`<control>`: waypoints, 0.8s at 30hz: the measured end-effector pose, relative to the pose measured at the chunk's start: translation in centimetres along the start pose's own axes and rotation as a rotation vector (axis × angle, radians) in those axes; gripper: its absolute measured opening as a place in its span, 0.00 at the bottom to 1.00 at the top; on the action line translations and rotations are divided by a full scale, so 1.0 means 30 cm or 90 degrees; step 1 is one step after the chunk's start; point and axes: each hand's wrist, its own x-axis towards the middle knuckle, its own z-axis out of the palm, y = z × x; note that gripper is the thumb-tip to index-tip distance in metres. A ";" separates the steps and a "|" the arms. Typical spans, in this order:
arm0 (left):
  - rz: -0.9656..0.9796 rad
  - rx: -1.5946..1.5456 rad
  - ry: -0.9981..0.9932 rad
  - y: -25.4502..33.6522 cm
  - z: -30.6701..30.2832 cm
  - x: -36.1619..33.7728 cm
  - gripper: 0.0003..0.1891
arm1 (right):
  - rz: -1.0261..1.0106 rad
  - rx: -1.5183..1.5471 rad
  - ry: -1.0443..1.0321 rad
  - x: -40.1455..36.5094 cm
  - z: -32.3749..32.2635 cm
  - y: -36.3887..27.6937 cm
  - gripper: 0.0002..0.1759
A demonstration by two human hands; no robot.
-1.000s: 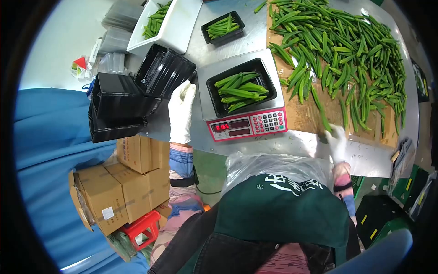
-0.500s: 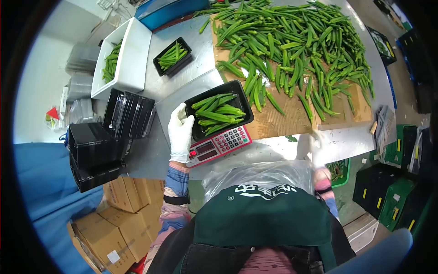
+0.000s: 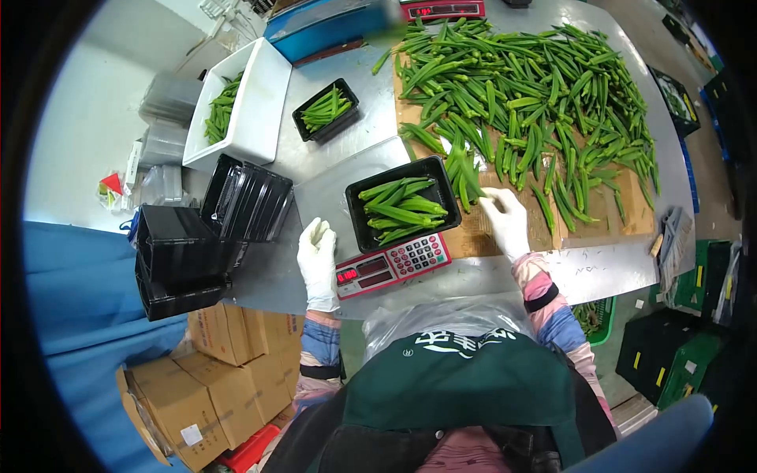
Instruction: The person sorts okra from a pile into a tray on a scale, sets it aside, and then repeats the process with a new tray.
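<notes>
A black tray of okra point(image 3: 402, 211) rests on the platform of a red digital scale point(image 3: 394, 266), whose red display is lit. Left of the tray, my white-gloved left hand point(image 3: 318, 266) is apart from it, fingers loosely bent and holding nothing. My gloved right hand point(image 3: 505, 225) is right of the tray, at the near edge of the okra pile point(image 3: 528, 94). Its thumb and forefinger are closed at the tip of an okra pod point(image 3: 473, 180); their exact contact is hard to see.
Another filled black tray point(image 3: 326, 110) stands behind the scale. A white bin point(image 3: 272, 102) with okra is at left, near stacked black trays point(image 3: 177, 248). Cardboard point(image 3: 473, 236) lies under the pile. A second red scale point(image 3: 441, 9) is at the far edge.
My left hand has let go of the okra tray, which now sits on the scale. The right hand has moved forward from the table's front edge to the okra. The view has shifted slightly.
</notes>
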 end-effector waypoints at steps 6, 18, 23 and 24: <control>0.129 0.055 -0.013 0.065 0.059 -0.015 0.23 | -0.160 -0.087 -0.117 0.015 0.073 -0.124 0.14; 0.123 0.033 0.024 0.031 0.054 -0.018 0.21 | -0.044 -0.477 0.203 -0.147 -0.320 0.352 0.25; 0.117 0.002 0.005 0.031 0.119 0.033 0.21 | 0.072 -0.503 0.234 -0.176 -0.365 0.498 0.26; 0.118 -0.008 0.000 0.028 0.130 0.038 0.21 | 0.059 -0.510 0.238 -0.171 -0.370 0.510 0.24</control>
